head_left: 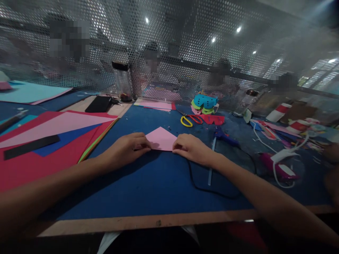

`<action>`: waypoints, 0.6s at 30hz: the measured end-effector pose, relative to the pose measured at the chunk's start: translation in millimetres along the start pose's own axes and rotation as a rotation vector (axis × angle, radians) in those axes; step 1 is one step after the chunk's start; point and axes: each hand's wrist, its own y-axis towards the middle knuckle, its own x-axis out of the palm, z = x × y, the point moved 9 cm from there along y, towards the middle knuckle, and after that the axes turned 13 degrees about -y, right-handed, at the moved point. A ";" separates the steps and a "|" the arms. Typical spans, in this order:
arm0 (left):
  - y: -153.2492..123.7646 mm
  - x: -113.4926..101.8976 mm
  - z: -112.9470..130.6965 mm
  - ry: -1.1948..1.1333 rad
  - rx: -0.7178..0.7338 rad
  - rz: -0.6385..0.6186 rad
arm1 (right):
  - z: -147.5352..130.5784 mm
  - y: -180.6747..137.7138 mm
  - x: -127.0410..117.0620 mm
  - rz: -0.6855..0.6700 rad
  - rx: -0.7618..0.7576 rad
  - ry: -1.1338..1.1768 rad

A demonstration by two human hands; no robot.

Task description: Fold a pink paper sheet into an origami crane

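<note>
Pinching the two side corners of a triangular piece of pink paper, we hold it at the middle of the blue tabletop, its peak pointing away from us. Our left hand has thumb and fingers drawn narrowly together on the left corner; our right hand grips the right corner likewise. Just beyond our right hand lies a blue glue gun, its black cord looping toward us. Farther back, scissors with yellow and red handles lie beside a red paper cutout. To our left, a black strip rests on a stack of coloured paper, with a black smartphone behind it.
</note>
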 end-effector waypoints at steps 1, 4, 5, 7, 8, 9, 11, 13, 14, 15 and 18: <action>0.2 0.1 -0.7 -0.004 -0.001 -0.004 | -1.1 -0.2 1.0 -0.004 -0.015 -0.014; -0.1 -0.2 -4.1 0.022 -0.008 -0.013 | -2.5 -0.9 2.2 -0.005 -0.032 -0.039; -0.3 -0.2 -5.6 0.035 -0.016 -0.016 | -2.1 -1.0 2.2 -0.003 -0.027 -0.042; -0.5 -0.6 -9.3 0.053 -0.038 -0.013 | -0.8 -0.9 2.6 -0.008 -0.010 -0.046; -0.3 -0.4 -10.8 0.056 -0.047 -0.012 | 0.1 -0.8 3.3 -0.017 0.000 -0.047; -0.1 -0.4 -12.0 0.057 -0.053 -0.009 | 1.1 -0.5 4.3 -0.029 0.011 -0.046; 0.6 -0.2 -14.2 0.057 -0.065 -0.002 | 3.7 0.1 6.9 -0.058 0.039 -0.034; 1.0 -0.2 -16.5 0.053 -0.077 0.004 | 7.1 0.5 9.3 -0.084 0.078 -0.019; 1.0 -0.5 -17.8 0.049 -0.086 0.009 | 8.7 0.6 10.3 -0.095 0.099 -0.015; 0.8 -0.9 -19.2 0.046 -0.097 0.014 | 10.0 0.7 11.1 -0.104 0.117 -0.013; -0.6 -3.5 -22.1 0.038 -0.128 0.037 | 12.3 1.0 11.6 -0.108 0.154 -0.023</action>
